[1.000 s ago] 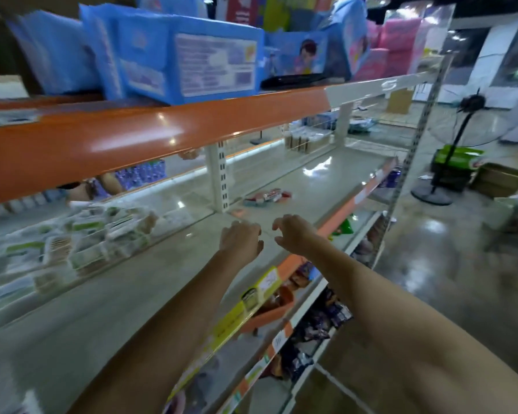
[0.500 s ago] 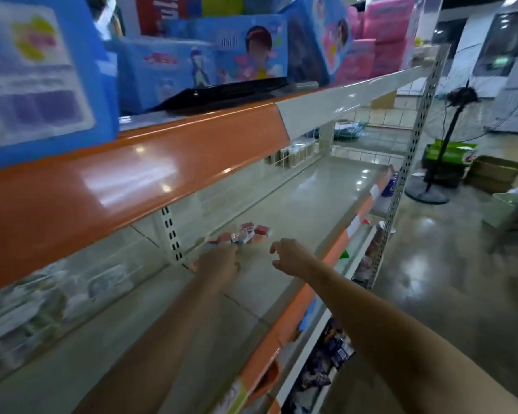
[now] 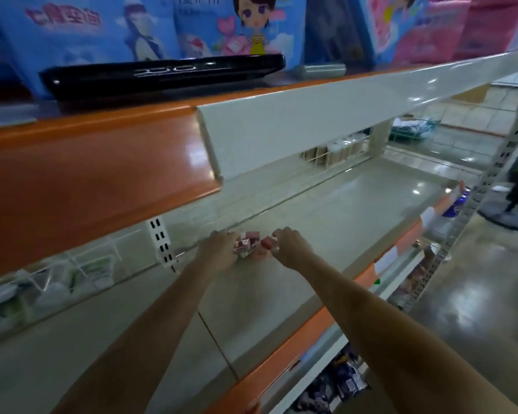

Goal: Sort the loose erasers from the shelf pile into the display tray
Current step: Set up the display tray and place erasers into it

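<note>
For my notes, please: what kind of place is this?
Probably a shop aisle: metal shelving with orange edge strips, packaged goods on top, and both hands at a pile of small erasers.

The shelf (image 3: 326, 234) the erasers (image 3: 248, 243) lie on looks like painted metal, pale grey-green and smooth, with a soft sheen that throws back the ceiling lights. Its front strip (image 3: 281, 348) is glossy orange. The upper shelf edge (image 3: 87, 180) is the same shiny orange, joined to a cream piece (image 3: 296, 130) just as glossy. The erasers seem wrapped in clear, crinkly film that glints. The slotted upright (image 3: 161, 243) is white painted metal. Up top, a black case (image 3: 162, 74) is polished plastic, and the blue packs (image 3: 102, 28) behind it look like printed plastic film. The floor (image 3: 476, 309) is smooth and mirror-bright.
</note>
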{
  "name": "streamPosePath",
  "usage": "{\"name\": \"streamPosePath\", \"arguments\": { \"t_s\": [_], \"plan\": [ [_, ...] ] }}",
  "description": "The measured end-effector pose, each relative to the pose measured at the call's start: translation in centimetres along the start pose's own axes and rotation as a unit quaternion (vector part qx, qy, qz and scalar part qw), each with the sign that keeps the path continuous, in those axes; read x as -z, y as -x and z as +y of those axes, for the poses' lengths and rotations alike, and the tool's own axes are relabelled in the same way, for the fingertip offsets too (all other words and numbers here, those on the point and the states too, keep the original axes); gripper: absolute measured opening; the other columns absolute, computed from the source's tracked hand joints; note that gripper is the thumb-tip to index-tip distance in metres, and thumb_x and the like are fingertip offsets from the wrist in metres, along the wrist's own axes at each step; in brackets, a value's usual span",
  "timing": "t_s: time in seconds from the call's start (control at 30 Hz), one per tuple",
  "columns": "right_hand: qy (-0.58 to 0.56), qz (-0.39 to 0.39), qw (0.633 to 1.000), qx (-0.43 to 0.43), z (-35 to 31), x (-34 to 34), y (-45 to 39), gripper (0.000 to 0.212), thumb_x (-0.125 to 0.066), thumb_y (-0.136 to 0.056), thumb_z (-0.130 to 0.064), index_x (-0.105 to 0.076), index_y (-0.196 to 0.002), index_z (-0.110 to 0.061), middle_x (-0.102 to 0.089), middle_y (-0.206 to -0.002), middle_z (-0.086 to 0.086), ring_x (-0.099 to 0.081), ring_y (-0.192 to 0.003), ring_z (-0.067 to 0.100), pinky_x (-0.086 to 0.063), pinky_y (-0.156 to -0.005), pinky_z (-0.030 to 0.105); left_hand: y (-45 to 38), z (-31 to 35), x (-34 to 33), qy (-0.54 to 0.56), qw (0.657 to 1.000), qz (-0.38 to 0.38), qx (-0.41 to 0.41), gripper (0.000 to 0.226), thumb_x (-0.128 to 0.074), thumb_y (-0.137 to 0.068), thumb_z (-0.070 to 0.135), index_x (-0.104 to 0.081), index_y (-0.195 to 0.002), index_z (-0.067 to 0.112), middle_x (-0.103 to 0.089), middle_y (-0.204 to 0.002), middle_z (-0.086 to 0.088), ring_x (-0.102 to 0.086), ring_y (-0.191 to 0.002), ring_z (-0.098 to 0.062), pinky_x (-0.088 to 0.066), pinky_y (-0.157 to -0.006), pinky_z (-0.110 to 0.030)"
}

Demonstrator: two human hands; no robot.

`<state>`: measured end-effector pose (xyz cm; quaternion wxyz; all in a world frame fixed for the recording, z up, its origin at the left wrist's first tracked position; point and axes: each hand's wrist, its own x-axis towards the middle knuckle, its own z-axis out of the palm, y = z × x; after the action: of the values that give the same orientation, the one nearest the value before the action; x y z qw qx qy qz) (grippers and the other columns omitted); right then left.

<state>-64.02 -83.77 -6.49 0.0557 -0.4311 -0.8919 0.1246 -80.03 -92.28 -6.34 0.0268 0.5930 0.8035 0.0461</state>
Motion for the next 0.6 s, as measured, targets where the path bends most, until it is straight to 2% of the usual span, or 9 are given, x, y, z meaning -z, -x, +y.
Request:
{"name": "streamPosePath", "arguments": {
  "t_s": [0.1, 0.2, 0.37, 0.5, 0.6],
  "plan": [
    [-0.031, -0.008, 0.999, 0.018, 0.8, -0.8, -1.7, 0.033, -0.048, -0.094, -0.024, -0.055, -0.12, -0.005, -0.057, -0.119, 0.016, -0.052, -0.112, 0.031, -0.043, -0.091, 0.036, -0.3, 0.5, -0.4, 0.006, 0.999, 0.029, 0.027, 0.034, -0.056, -0.087, 0.023, -0.055, -0.121, 0.021, -0.056, -0.124, -0.006, -0.048, -0.117, -0.027, -0.042, -0.089, -0.033],
    [-0.053, 0.005, 0.998, 0.035, 1.1, -1.4, -3.0, 0.034, -0.05, -0.092, -0.03, -0.057, -0.114, -0.006, -0.061, -0.111, 0.017, -0.055, -0.106, 0.032, -0.045, -0.083, 0.034, -0.4, 0.9, -0.8, 0.032, 0.996, 0.062, 0.052, 0.026, -0.057, -0.086, 0.019, -0.06, -0.111, 0.021, -0.06, -0.116, -0.006, -0.05, -0.111, -0.026, -0.041, -0.084, -0.031],
    [-0.063, -0.011, 0.995, 0.08, 1.8, -1.4, -4.4, 0.036, -0.052, -0.091, -0.03, -0.058, -0.115, -0.004, -0.062, -0.111, 0.018, -0.058, -0.103, 0.032, -0.047, -0.086, 0.037, 0.4, 1.6, -1.3, 0.044, 0.992, 0.099, 0.062, 0.024, -0.057, -0.087, 0.025, -0.059, -0.109, 0.016, -0.061, -0.111, -0.007, -0.051, -0.106, -0.026, -0.04, -0.085, -0.035],
    [-0.088, -0.027, 0.99, 0.107, 2.9, -0.8, -4.4, 0.042, -0.059, -0.087, -0.023, -0.054, -0.125, -0.006, -0.062, -0.118, 0.014, -0.058, -0.108, 0.027, -0.044, -0.09, 0.031, 1.7, 1.7, -1.9, 0.042, 0.991, 0.109, 0.066, 0.033, -0.061, -0.085, 0.031, -0.06, -0.115, 0.017, -0.06, -0.115, -0.005, -0.052, -0.109, -0.026, -0.041, -0.091, -0.035],
    [-0.138, -0.029, 0.98, 0.137, 3.5, -0.2, -3.7, 0.05, -0.064, -0.083, -0.018, -0.051, -0.13, -0.007, -0.06, -0.12, 0.011, -0.058, -0.107, 0.024, -0.045, -0.09, 0.029, 3.2, 2.3, -2.1, 0.061, 0.985, 0.145, 0.078, 0.035, -0.06, -0.086, 0.029, -0.06, -0.118, 0.017, -0.06, -0.118, -0.007, -0.051, -0.113, -0.029, -0.04, -0.089, -0.035]
  ]
}}
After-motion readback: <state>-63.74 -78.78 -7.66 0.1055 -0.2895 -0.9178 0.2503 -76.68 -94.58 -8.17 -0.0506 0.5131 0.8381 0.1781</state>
